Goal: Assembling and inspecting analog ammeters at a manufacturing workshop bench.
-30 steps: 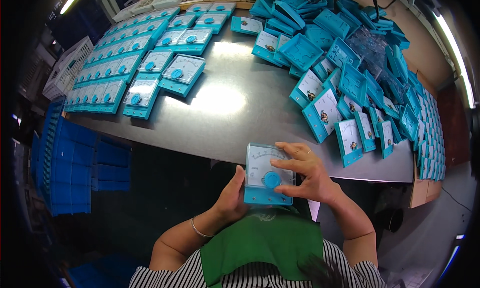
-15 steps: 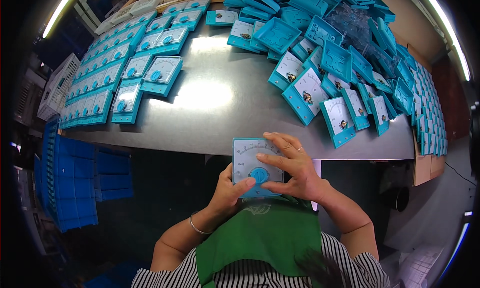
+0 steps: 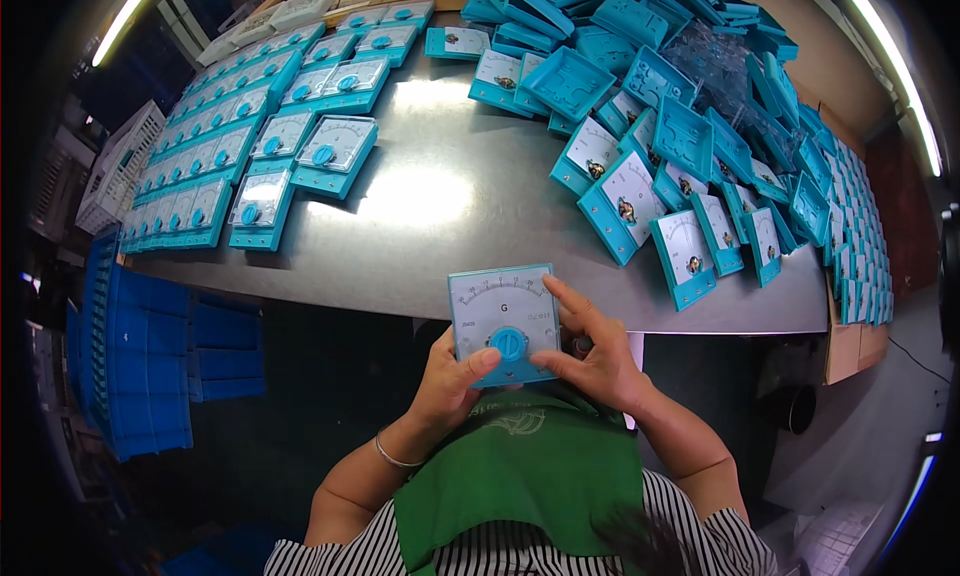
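A blue galvanometer (image 3: pixel 505 311) with a white dial face, a clear front cover and a round blue knob (image 3: pixel 508 344) is held between both hands, just off the table's near edge. My left hand (image 3: pixel 449 378) grips its lower left side, thumb pressed on the front near the knob. On the other side, my right hand (image 3: pixel 597 354) grips the lower right corner with its thumb, while the index finger reaches along the right edge to the top corner. The fingers behind the meter are hidden.
The metal table (image 3: pixel 400 241) carries rows of covered meters (image 3: pixel 190 161) on the left. Uncovered meters (image 3: pixel 625 204) and blue housings (image 3: pixel 570 81) pile up on the right, with more stacked meters (image 3: pixel 865 231) beyond. Blue crates (image 3: pixel 145 356) stand at the lower left.
My right fingers have moved off the dial face to the meter's right edge, uncovering the scale. The meter has shifted slightly left and tilted a little.
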A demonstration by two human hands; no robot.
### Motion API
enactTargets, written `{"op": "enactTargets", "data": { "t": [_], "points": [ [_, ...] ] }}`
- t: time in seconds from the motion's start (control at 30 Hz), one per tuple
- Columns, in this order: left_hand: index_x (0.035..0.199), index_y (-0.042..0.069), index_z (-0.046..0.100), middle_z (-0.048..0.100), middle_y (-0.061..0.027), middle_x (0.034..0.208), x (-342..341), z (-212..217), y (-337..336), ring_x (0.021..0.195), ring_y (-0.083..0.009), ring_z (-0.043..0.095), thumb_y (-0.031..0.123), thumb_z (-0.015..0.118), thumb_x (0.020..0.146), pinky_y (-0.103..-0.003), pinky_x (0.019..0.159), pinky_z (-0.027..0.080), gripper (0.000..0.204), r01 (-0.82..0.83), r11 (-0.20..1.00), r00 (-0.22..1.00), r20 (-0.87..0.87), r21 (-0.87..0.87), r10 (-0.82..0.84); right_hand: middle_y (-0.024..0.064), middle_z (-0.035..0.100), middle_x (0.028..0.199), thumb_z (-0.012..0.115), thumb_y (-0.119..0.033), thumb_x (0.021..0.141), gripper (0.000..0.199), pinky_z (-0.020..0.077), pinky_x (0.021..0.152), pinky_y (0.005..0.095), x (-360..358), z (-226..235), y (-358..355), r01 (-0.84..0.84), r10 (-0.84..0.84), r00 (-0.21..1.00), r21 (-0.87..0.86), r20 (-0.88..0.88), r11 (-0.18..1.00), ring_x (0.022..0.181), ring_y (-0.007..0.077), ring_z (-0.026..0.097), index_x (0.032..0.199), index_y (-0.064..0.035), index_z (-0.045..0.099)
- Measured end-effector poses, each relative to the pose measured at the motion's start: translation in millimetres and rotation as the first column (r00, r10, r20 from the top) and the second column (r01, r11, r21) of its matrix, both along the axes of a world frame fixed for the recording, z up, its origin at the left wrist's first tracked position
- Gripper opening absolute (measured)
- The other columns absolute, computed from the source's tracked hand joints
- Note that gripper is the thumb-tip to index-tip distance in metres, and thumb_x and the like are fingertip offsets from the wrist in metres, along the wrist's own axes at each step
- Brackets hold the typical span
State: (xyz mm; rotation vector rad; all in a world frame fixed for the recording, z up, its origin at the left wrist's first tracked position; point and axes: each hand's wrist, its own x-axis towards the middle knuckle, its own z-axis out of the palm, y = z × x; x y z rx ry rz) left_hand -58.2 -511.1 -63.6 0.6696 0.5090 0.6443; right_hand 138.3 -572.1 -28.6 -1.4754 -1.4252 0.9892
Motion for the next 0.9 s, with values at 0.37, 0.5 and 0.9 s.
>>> {"op": "enactTargets", "data": {
  "t": [0.37,0.5,0.9],
  "points": [
    [0.126,-0.003,0.042,0.057,-0.0162,0.115,-4.1,7.3,-2.9,0.098,-0.0225,0.061,0.023,0.068,0.084,-0.036,0.081,0.055,0.057,-0.001,0.999,0.999,-0.048,-0.054,-0.002,0.0165,0.063,0.097,0.083,-0.016,0.068,0.082,0.0507,0.071,0.0315,-10.1,-3.3,7.5,-0.057,0.003,0.963,0.193,0.269,0.979,0.079,0.0197,0.062,0.139,-0.0075,0.043],
    [0.127,-0.003,0.041,0.057,-0.0164,0.115,-6.0,7.1,-3.3,0.098,-0.0230,0.061,0.025,0.069,0.082,-0.037,0.081,0.055,0.060,0.042,0.998,0.999,-0.027,-0.051,-0.043,0.0179,0.063,0.100,0.082,-0.015,0.069,0.080,0.0511,0.071,0.0314,-9.3,1.6,3.6,-0.064,0.034,0.965,0.107,0.260,0.992,0.083,0.0213,0.063,0.138,-0.0071,0.044],
    [0.124,-0.001,0.044,0.059,-0.0140,0.111,2.6,8.6,-12.3,0.092,-0.0207,0.063,0.023,0.067,0.084,-0.034,0.073,0.056,0.052,-0.008,0.997,0.998,-0.063,-0.072,0.003,0.0208,0.062,0.111,0.081,-0.014,0.070,0.077,0.0520,0.076,0.0336,-5.6,-1.1,-4.6,-0.030,0.006,0.978,0.112,0.208,0.993,0.092,0.0262,0.064,0.137,-0.0060,0.044]
  ]
}}
